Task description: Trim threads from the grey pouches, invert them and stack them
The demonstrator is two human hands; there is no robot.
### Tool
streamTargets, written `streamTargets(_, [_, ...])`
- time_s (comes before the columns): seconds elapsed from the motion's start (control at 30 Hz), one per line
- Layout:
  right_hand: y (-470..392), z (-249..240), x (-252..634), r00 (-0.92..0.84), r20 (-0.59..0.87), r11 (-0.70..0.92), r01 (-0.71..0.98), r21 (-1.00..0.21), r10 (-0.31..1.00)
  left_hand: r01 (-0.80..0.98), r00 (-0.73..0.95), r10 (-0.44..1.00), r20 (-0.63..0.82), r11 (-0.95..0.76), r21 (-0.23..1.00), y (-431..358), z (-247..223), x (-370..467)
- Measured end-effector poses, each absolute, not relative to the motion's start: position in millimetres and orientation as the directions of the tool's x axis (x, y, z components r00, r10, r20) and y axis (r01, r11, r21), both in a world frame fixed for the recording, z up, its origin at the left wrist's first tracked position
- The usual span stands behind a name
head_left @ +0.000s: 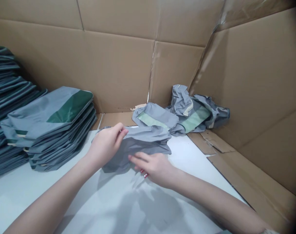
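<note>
A grey fabric piece [148, 139] lies loosely on the white table in front of me. My left hand [109, 143] pinches its upper edge near the left end. Over its lower part is my right hand [156, 167], fingers curled round a small tool with red-and-white handle parts [144, 174] and a thin pale tip pointing down-left. The rest of that tool is hidden in the palm.
Two stacks of folded grey-and-green fabric pieces stand at the left, a nearer one [53, 130] and a taller one [6, 94]. Crumpled grey-and-green pieces [194, 113] lie at the back right. Cardboard walls [118, 65] enclose the white table [187, 156].
</note>
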State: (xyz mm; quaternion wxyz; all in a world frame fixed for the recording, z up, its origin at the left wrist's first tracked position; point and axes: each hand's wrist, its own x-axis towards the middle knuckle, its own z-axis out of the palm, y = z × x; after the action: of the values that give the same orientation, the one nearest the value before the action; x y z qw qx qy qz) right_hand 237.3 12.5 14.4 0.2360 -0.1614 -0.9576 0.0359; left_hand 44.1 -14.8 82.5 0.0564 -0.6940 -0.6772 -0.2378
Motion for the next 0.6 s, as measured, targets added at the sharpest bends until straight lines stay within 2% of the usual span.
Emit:
streamTargets(0.07, [13,-10,233,-0.906,0.351,0.955,0.282,0.086,0.236,0.971,-0.035,0.904,0.425,-0.070,0.230,-12,81,42])
streamTargets(0.1, [15,-20,234,-0.926,0.316,0.952,0.266,0.155,0.207,0.972,-0.036,0.903,0.428,-0.069,0.227,-10,80,41])
streamTargets(0.17, [19,-35,245,-0.943,0.294,0.957,0.216,0.192,0.154,0.973,-0.035,0.905,0.425,-0.066,0.222,-7,79,38])
streamTargets(0.23, [27,-44,263,-0.946,0.281,0.970,0.203,0.135,0.159,0.975,-0.040,0.902,0.430,-0.059,0.214,-4,79,36])
streamTargets(0.33, [41,-47,299,-0.898,0.269,0.930,0.368,0.028,0.347,0.979,-0.062,0.887,0.457,-0.035,0.202,-1,79,33])
streamTargets(0.43, [52,-38,341,-0.774,0.201,0.789,0.614,0.012,0.600,0.984,-0.075,0.878,0.473,-0.011,0.176,2,78,28])
streamTargets(0.5, [53,-26,361,-0.619,0.125,0.612,0.785,0.093,0.775,0.989,-0.070,0.874,0.482,-0.002,0.147,4,77,26])
streamTargets(0.53, [50,-20,365,-0.540,0.138,0.523,0.840,0.144,0.830,0.991,-0.069,0.872,0.485,0.005,0.132,5,77,26])
streamTargets(0.6, [39,-7,355,-0.502,0.256,0.458,0.863,0.213,0.826,0.994,-0.075,0.872,0.483,0.025,0.109,6,77,27])
